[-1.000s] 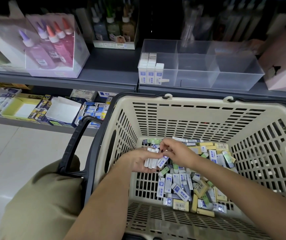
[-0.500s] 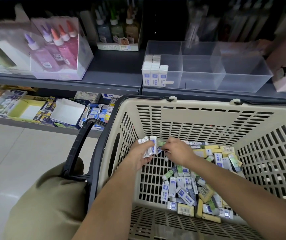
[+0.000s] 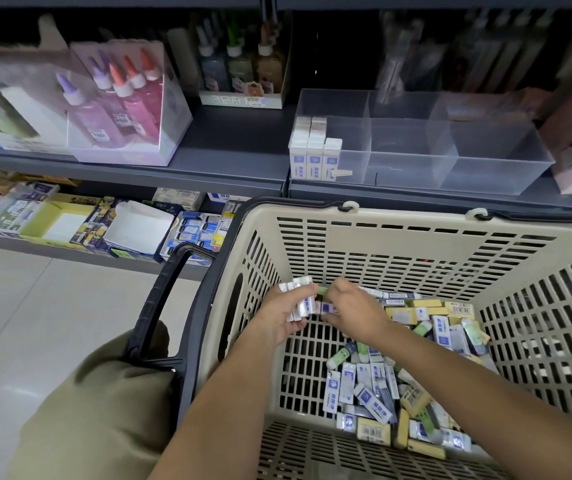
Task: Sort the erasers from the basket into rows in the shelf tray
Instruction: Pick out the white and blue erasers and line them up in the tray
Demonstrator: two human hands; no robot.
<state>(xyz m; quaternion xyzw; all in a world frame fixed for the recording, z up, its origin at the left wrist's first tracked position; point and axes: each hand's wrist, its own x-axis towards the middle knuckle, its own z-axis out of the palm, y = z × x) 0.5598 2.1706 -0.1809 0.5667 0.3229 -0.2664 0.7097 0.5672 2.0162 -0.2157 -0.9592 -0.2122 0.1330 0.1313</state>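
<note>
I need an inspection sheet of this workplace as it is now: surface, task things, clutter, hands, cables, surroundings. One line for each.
Surface: grey shelf carries the clear tray; the basket is in front of it.
Job's things: tray erasers stand upright in the tray's left compartment; loose erasers lie piled in the basket.
Clutter: yellow erasers mixed among the white ones.
Hands: left hand holds an eraser stack; right hand pinches a single eraser beside it.
Cables: nothing seen.
Surroundings: glue bottles left on the shelf; tiled floor below.

You see maybe seven shelved erasers, tray's front-left corner; five-odd held erasers; dozens loose erasers, one basket.
</note>
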